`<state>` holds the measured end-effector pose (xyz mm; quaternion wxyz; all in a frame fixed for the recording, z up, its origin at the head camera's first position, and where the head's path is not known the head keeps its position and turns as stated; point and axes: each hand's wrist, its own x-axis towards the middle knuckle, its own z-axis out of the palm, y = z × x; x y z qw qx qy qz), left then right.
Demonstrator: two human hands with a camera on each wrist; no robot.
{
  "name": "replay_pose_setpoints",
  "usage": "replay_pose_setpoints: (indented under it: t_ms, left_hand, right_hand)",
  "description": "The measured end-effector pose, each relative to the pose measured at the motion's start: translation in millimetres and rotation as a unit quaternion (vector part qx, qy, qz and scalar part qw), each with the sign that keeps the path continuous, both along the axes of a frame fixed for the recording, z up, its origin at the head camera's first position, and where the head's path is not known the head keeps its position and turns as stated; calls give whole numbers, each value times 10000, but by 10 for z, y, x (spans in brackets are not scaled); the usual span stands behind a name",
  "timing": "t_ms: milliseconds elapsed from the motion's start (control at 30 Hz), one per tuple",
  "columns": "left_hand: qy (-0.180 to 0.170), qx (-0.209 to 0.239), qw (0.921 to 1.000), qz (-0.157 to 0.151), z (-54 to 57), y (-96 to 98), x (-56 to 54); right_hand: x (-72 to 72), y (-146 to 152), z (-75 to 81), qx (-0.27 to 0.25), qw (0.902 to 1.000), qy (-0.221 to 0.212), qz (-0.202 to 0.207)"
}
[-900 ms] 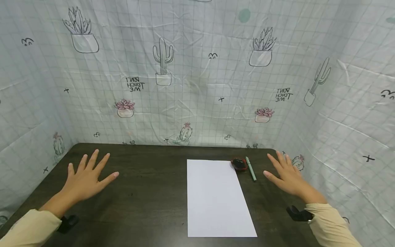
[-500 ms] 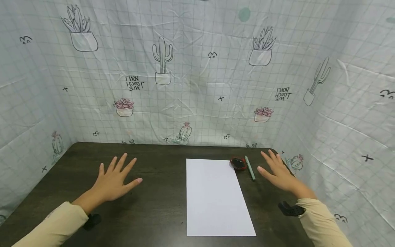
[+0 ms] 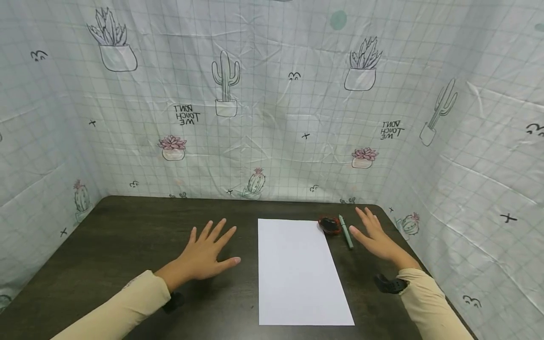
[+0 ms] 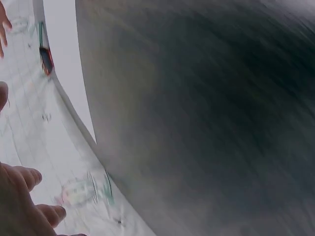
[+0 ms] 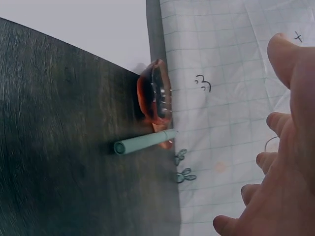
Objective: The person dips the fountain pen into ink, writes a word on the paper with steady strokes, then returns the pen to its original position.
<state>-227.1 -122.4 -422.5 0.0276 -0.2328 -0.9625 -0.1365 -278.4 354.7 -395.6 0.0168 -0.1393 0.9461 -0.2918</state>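
Observation:
A blank white sheet of paper lies lengthwise on the dark table. At its far right corner is a small rounded, glossy black object with a red-orange translucent edge, its kind unclear. Beside that lies a pale green pen, seen end-on with its round tip in the right wrist view. My left hand hovers left of the paper, fingers spread, holding nothing. My right hand, fingers extended, is just right of the pen and apart from it. In the left wrist view, only some fingers show.
The dark wooden table extends to a white grid-patterned cloth printed with cacti, which hangs behind and along both sides. Black straps sit at my wrists, next to the cream sleeves.
My left hand has swept rightward over the table toward the paper. The right hand has shifted left, closer to the pen. The paper, pen and black-and-red object lie where they were.

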Motion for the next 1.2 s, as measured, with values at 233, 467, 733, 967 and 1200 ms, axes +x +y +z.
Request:
replay_pose_setpoints:
  t_ms: [233, 467, 733, 967, 1200]
  left_hand:
    - [-317, -173, 9984, -430, -122, 312, 4]
    - [-612, -256, 9947, -781, -226, 571, 20]
    - [-1077, -486, 9867, -1119, -348, 730, 67]
    - [-1332, -508, 9840, -1070, -379, 733, 90]
    - [-1391, -676, 9815, -1125, -405, 730, 86]
  right_hand:
    - [-88, -41, -66, -444, 9978, -469, -129]
    - [-178, -11, -144, -1184, 9878, -954, -343]
    - [-281, 56, -338, -2577, 9550, -1389, -469]
    - [-373, 49, -499, -3001, 9374, -1496, -940]
    - [-477, 20, -611, -3133, 9298, -1411, -1321]
